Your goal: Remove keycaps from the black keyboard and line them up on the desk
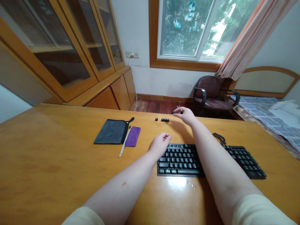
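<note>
the right hand [187, 115] is stretched out over the far edge of the wooden desk [47, 162], well beyond the black keyboard [180, 161]. its fingertips are pinched on a thin metal tool, probably a keycap puller [179, 107], with a small black keycap [173, 112] at its tip. the keycap sits at the left end of the hand, just above the desk top.

a short row of loose keycaps [165, 119] lies just to the left of that hand and slightly nearer the person, with a single keycap [156, 119] a little further left. the row runs left to right, roughly parallel to the keyboard's long axis. the right hand is clearly the nearer one to the row.

the left hand [161, 144] rests at the keyboard's upper left corner, fingers curled into a loose fist; whether it holds anything cannot be told.

further left on the desk lie a grey pouch [111, 132], a purple cloth [133, 136] and a thin white stick-like brush [125, 142] between them.
</note>
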{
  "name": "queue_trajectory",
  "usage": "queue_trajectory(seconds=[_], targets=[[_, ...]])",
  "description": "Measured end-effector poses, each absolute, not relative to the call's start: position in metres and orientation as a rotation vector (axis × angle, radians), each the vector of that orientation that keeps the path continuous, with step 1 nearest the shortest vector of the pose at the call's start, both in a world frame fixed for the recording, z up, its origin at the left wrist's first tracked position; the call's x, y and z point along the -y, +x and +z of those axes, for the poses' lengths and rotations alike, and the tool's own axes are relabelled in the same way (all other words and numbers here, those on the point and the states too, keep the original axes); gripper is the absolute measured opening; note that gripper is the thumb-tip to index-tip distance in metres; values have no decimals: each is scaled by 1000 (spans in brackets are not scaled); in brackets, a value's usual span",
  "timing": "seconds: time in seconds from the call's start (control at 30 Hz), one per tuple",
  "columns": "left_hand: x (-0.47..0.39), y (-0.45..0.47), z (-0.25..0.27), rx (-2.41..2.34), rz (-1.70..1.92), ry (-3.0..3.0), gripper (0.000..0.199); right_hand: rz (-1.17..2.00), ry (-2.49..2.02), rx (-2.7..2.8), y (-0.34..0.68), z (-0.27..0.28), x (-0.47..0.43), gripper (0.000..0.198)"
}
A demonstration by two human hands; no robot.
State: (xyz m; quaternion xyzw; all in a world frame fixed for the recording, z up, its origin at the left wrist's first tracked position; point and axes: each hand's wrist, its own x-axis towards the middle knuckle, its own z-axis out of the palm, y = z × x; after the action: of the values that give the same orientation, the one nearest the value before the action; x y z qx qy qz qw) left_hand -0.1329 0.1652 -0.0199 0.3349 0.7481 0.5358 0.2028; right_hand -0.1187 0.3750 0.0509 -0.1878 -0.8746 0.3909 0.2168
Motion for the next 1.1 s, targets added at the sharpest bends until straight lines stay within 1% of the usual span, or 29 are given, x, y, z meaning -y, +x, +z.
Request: queue_trajectory(seconds=[0.13,0.23,0.43,0.73,1.1], targets=[[-165,-132,-20,-2078,1493,947,24,896,-650,2633,-123,10,-390,24],[-164,-132,-18,-2081,1492,951,23,790,-684,2700,-120,0,-394,26],[-164,-131,-14,-2093,1482,951,21,910,-695,2730,-123,0,-389,27],[-165,-132,-16,-2110,1494,925,19,879,-734,2753,-126,-2,-385,28],[-165,-132,-14,-2101,1512,918,17,842,-661,2783,-129,-3,-386,28]])
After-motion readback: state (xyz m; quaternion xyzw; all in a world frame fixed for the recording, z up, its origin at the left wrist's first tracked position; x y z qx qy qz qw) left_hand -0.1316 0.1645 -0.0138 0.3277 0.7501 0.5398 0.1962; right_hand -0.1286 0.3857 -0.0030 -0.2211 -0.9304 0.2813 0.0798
